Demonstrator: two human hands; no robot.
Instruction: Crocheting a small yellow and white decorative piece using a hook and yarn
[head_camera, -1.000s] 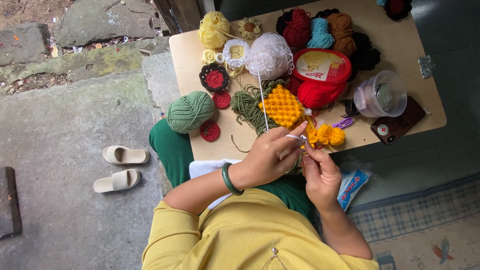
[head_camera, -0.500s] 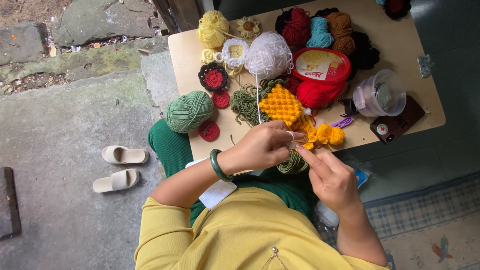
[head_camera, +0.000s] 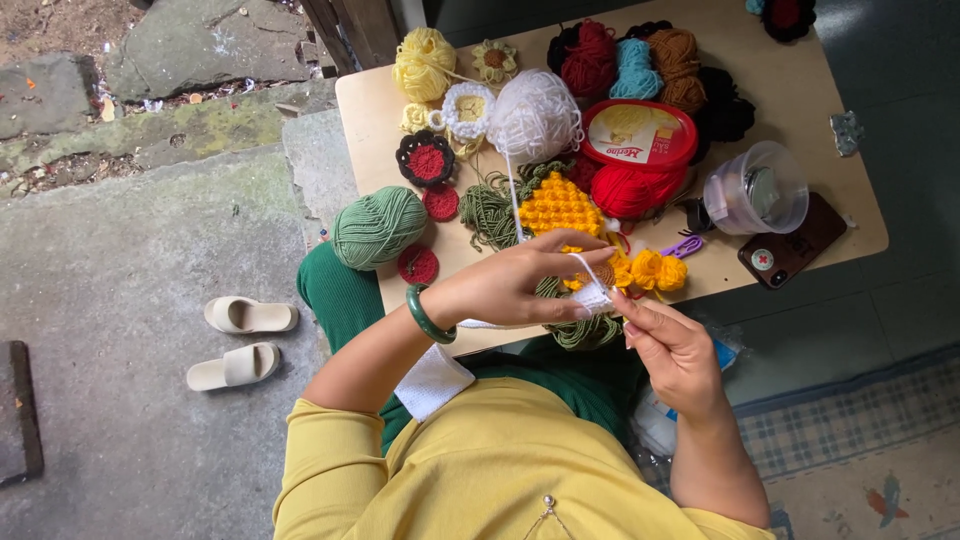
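Many yarn balls (head_camera: 532, 115) beyond left hand (head_camera: 525, 290), right hand (head_camera: 675, 350).

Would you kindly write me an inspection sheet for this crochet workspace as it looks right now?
Surface: small tan table, crowded, bare only near its edges.
Job's things: small white crochet piece pinched in the left hand; white yarn strand runs up to the white yarn ball.
Clutter: green yarn ball, yellow crocheted square, red yarn, red-lidded tub, clear plastic jar, phone.
Fingers: right hand fingers meet the white piece; any hook is hidden.
Cables: nothing seen.
Surroundings: concrete floor, pair of cream sandals, plaid mat.
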